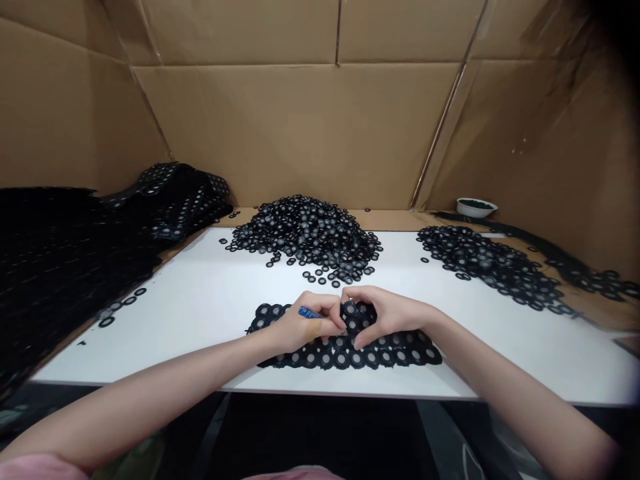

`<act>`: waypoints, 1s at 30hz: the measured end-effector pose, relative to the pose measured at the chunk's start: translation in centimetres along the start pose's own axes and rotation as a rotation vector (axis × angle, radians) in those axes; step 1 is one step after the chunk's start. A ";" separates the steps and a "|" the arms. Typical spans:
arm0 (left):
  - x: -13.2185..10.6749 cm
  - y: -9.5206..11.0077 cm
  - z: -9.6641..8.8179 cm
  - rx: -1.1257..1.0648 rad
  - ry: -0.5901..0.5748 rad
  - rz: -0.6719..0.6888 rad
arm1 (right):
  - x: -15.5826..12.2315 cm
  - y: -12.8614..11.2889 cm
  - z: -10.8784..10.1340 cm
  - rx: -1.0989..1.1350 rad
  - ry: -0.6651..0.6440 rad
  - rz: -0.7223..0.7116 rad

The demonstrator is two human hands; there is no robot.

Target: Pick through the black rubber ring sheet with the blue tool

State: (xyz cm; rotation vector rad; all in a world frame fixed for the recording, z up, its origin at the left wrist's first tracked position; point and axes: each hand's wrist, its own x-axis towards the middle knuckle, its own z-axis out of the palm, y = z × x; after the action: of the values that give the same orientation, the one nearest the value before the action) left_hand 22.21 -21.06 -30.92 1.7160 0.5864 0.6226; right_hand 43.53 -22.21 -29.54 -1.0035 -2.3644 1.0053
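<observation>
A sheet of joined black rings with pale round centres lies near the table's front edge, under both hands. My left hand is closed in a pinch at the middle of the sheet; what its fingertips hold is hidden. Across its fingers shows a blue strip with lettering, and a tan patch is at the thumb's base. My right hand curves its thumb and fingers around a raised part of the sheet, close beside the left fingertips.
A large heap of loose black rings stands behind the hands on the white table. Another heap spreads at right, near a white bowl. Dark perforated sheets pile up at left. Cardboard walls enclose the table.
</observation>
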 end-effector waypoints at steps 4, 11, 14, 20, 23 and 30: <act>0.0 0.0 0.0 -0.011 -0.014 -0.006 | 0.0 0.0 0.0 0.008 0.000 0.006; -0.1 0.3 0.1 0.054 -0.056 0.025 | 0.0 0.0 0.0 0.050 0.006 -0.012; -0.2 0.5 0.1 0.093 -0.073 0.041 | 0.0 0.1 0.0 0.074 0.002 -0.007; -0.2 0.5 0.2 0.072 -0.110 -0.007 | 0.1 -0.1 -0.1 0.094 -0.010 -0.018; -0.2 0.6 0.3 0.105 -0.153 -0.009 | 0.1 -0.1 -0.1 0.084 -0.024 -0.032; 0.0 0.9 0.3 0.108 -0.219 -0.023 | 0.1 0.1 0.0 0.046 -0.032 -0.051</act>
State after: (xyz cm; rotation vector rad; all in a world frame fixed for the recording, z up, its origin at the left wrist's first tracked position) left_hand 22.44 -21.46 -30.12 1.8477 0.4905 0.3855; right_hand 43.51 -22.09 -29.64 -0.9120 -2.3693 1.0591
